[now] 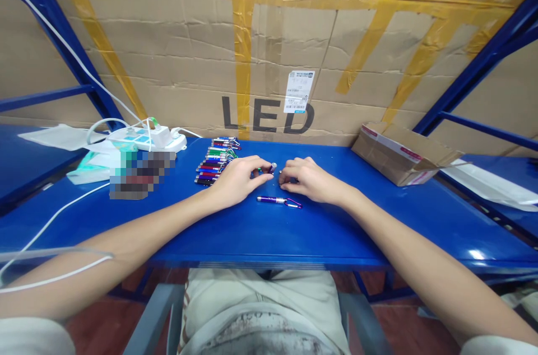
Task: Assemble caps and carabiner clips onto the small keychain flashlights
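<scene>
My left hand [241,178] pinches a small keychain flashlight [273,168] between thumb and fingers; its silver end points toward my right hand, and most of its body is hidden. A short gap away, my right hand [309,180] has its thumb and fingertips pressed together over the table. A tiny thing may be at those fingertips, too small to make out. Below both hands lies a purple keychain flashlight [271,199] with a silver section and a purple carabiner clip. Beside my left hand, several keychain flashlights [208,168] in red, blue, green and black lie in a row.
An open cardboard box [390,156] stands at the right of the blue table [336,237]. At the left are a white power strip [162,139] with cables, a plastic bag [94,167] and a blurred-out object [143,176]. A large taped carton [189,52] forms the back.
</scene>
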The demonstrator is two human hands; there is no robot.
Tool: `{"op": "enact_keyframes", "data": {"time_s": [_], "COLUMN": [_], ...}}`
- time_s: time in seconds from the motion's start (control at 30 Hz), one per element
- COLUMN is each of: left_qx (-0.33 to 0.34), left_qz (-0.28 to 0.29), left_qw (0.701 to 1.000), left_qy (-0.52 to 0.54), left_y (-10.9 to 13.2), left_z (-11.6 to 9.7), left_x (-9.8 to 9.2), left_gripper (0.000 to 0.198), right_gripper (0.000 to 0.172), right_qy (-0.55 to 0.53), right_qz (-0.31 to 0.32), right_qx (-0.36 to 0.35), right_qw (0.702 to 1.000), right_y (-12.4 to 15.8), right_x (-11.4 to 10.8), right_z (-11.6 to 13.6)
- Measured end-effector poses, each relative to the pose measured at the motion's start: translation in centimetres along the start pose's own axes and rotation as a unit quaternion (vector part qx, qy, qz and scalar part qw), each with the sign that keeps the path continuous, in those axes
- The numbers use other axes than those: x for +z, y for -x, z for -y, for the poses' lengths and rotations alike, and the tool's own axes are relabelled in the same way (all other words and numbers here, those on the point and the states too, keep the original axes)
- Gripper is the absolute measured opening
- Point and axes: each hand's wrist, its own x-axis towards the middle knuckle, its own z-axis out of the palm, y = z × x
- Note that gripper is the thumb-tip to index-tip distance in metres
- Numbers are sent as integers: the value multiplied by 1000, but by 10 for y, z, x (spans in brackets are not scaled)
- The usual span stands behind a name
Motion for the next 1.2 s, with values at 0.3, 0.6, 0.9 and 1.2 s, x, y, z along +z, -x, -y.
{"op": "enact_keyframes", "data": {"time_s": [0.3, 0.6, 0.9, 1.2], "left_qx": [2, 18, 47, 55], "left_qz": [20, 22, 22, 21], "left_qw": [1000, 1000, 998, 997], "left_qy": [6, -7, -35, -47], "left_y": [0, 1, 2, 2], "left_z": [-1, -2, -2, -2], "left_x": [0, 0, 0, -1], "left_gripper": [20, 20, 19, 18], "right_gripper": [8, 4, 4, 7], "right_qy": [-69, -84, -75, -80], "right_qz": [-141, -265, -238, -229], "right_qx": [16, -48, -67, -68], "right_qw": [987, 959, 966, 968], "right_y": [2, 2, 2, 2], "right_x": [-10, -12, -12, -12], "right_z": [-4, 13, 14, 16]}}
